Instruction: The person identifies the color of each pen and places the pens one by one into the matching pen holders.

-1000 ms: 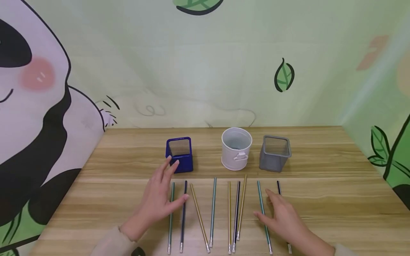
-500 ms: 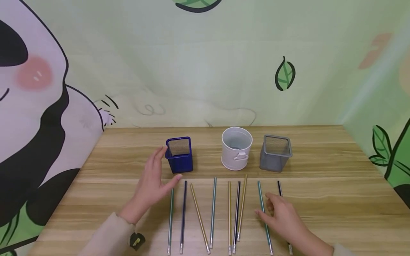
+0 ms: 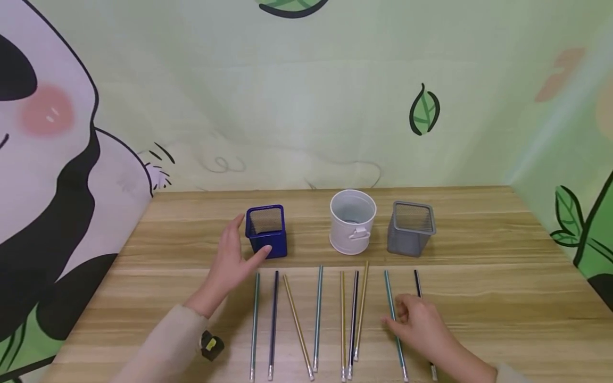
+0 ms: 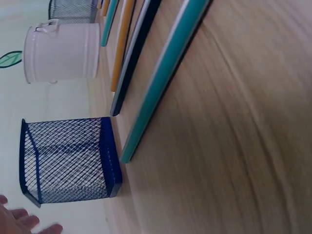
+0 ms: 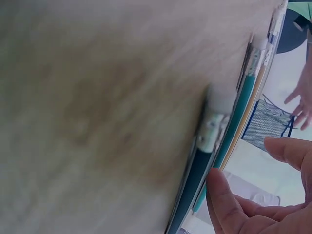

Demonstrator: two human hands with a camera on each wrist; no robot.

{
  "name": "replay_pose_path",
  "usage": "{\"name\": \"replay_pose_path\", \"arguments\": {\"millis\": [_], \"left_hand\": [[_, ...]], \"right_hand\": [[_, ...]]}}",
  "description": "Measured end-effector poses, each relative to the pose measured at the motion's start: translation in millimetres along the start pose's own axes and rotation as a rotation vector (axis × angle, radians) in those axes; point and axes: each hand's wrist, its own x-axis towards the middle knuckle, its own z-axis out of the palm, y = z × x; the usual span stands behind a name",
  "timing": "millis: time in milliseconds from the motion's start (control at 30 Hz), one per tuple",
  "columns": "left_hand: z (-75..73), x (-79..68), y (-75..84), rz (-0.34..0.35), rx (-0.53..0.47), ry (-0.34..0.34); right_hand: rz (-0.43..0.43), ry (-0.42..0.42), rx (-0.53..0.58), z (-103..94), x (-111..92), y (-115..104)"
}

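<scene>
In the head view, my left hand [image 3: 231, 263] spreads around the near left corner of the blue mesh pen holder [image 3: 266, 246]. Its thumb overlaps the holder's front; the left wrist view shows a gap between the fingers [image 4: 27, 222] and the mesh. My right hand [image 3: 423, 325] hovers low at the right, fingers slightly bent, thumb apart, holding nothing. Beneath or beside it lie a teal pencil [image 3: 390, 295] and a dark blue pencil [image 3: 417, 282], partly hidden by the hand. In the right wrist view, the right fingertips [image 5: 219, 187] appear close to a dark pencil [image 5: 195, 178].
A white bucket [image 3: 350, 239] and a grey mesh pen holder [image 3: 409, 242] stand right of the blue one. Several teal, dark blue and gold pencils, such as a gold pencil [image 3: 298, 324], lie in a row on the wooden table [image 3: 503, 266]. A printed backdrop rises behind.
My left hand has moved from over the left pencils leftward and up to the blue pen holder's side. The right hand's fingers have bent a little more, lowering slightly.
</scene>
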Motion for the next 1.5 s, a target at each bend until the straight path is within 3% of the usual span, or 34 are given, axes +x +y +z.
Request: {"name": "replay_pose_path", "arguments": {"millis": [200, 333, 700, 1133, 1300, 1500], "left_hand": [[7.5, 6.1, -2.4, -0.07, 0.026, -0.026], [9.7, 10.4, -2.3, -0.106, 0.006, -0.045], [17.4, 22.4, -11.4, -0.038, -0.077, -0.017], [22.0, 30.0, -18.4, -0.144, -0.128, -0.063], [24.2, 31.6, -22.5, -0.144, -0.162, -0.051], [25.3, 33.7, -25.1, -0.152, -0.241, -0.031]], "right_hand": [[0.1, -0.054, 0.083, 0.6, 0, 0], [0.112, -0.047, 0.079, 0.6, 1, 1], [0.136, -0.09, 0.092, 0.2, 9, 5], [0.189, -0.116, 0.137, 1.3, 12, 9], [0.193, -0.104, 0.141, 2.3, 13, 9], [0.267, -0.119, 0.141, 2.9, 17, 6]]}}
